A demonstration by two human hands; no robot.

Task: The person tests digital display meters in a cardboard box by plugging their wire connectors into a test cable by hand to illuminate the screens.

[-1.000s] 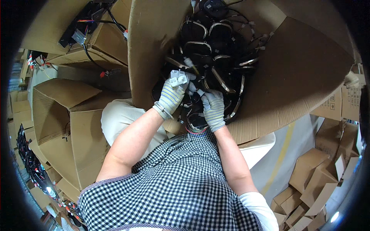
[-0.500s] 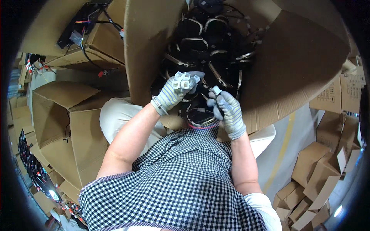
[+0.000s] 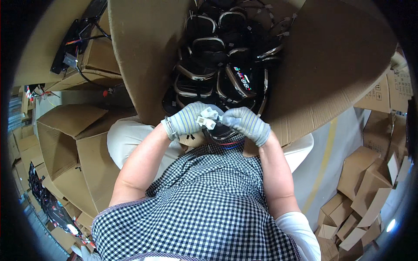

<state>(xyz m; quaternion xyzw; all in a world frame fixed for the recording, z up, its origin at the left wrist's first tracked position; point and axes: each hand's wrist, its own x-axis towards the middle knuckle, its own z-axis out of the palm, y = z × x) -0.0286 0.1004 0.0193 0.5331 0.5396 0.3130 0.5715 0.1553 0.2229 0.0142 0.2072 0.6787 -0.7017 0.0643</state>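
Observation:
Both hands wear pale striped work gloves. My left hand (image 3: pixel 186 119) is closed round a bunch of white plastic connectors (image 3: pixel 208 118), whose open ends face up and right. Against their right side, my right hand (image 3: pixel 250 124) pinches a small connector, mostly covered by its fingers. Just beyond the hands, black instrument displays with silver rims (image 3: pixel 194 89) fill a large cardboard box (image 3: pixel 150 56). One of them, a lit display (image 3: pixel 242 81), shows glowing coloured segments. A loop of wires (image 3: pixel 224 138) hangs below the hands, near the apron.
An opened carton (image 3: pixel 93 152) stands at my left. Behind it, a black panel with wires (image 3: pixel 72 54) lies on cardboard. Several empty cartons (image 3: pixel 361 187) are heaped at the right, past a yellow floor line (image 3: pixel 324 161). Dark cable bundles (image 3: pixel 45 200) lie at the far left.
My right hand has moved left, bringing its connector against the bunch in my left hand. Both hands sit lower in the view. One display in the box now shows lit segments.

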